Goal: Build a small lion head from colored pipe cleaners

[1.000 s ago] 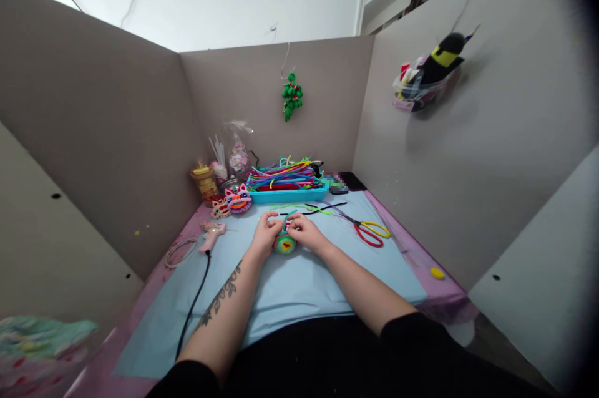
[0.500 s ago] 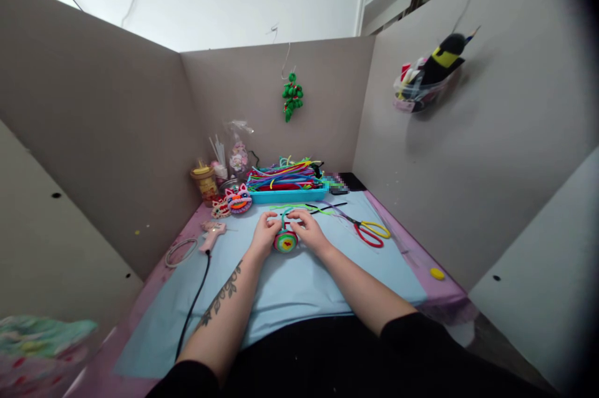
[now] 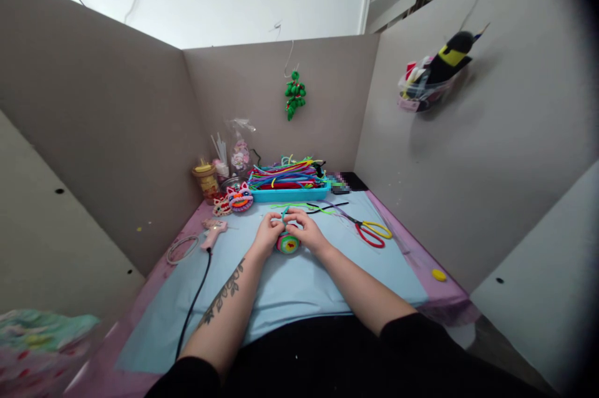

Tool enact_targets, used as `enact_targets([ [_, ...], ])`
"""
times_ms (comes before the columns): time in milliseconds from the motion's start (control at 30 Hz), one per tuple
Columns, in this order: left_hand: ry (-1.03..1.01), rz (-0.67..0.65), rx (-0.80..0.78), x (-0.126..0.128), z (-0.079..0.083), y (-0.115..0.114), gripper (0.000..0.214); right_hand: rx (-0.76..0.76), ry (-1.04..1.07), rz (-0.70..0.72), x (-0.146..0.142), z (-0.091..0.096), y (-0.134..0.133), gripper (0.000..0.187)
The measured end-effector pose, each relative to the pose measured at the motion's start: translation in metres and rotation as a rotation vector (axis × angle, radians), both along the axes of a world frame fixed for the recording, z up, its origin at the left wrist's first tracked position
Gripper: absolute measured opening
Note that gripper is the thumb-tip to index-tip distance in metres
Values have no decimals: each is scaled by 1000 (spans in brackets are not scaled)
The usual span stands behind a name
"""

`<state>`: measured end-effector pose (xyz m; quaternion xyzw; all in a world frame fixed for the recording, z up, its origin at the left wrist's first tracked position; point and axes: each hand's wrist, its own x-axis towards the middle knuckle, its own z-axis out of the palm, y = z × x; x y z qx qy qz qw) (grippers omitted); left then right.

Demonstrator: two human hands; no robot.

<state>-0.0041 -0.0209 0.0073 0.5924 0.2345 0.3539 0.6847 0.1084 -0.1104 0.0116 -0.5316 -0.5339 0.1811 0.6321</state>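
A round ornament of coiled pipe cleaners (image 3: 288, 245), with rings of green, pink and yellow, is held just above the blue cloth. From its top a teal pipe cleaner (image 3: 284, 214) rises between my fingers. My left hand (image 3: 267, 232) is closed at the ornament's upper left edge, thumb and fingers pinched. On the other side, my right hand (image 3: 307, 232) curls over the top, its fingertips pinching at the teal pipe cleaner. The fingers partly hide the ornament's upper edge and the exact grip points.
Behind the hands stands a blue tray (image 3: 290, 196) heaped with pipe cleaners. Scissors (image 3: 369, 232) lie to the right, a pink glue gun (image 3: 214, 233) with its black cord to the left. Finished lion-face ornaments (image 3: 240, 198) sit back left. Grey partitions (image 3: 281, 111) enclose the table.
My fingers have drawn closer together over the top of the ornament, covering more of the teal pipe cleaner. The view has shifted slightly.
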Motion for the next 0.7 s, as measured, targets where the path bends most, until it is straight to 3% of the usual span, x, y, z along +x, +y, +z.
enact_targets([
  [133,-9,-16,13,1,1,-2,37,-18,57,-24,-7,0,5,20],
  [300,-9,-21,26,1,1,-3,36,103,163,-33,-13,6,3,20],
  [467,-67,23,-34,0,4,0,43,133,241,51,-13,11,-4,24],
  [700,-131,73,-92,-2,9,3,51,65,471,180,-7,10,-5,36],
])
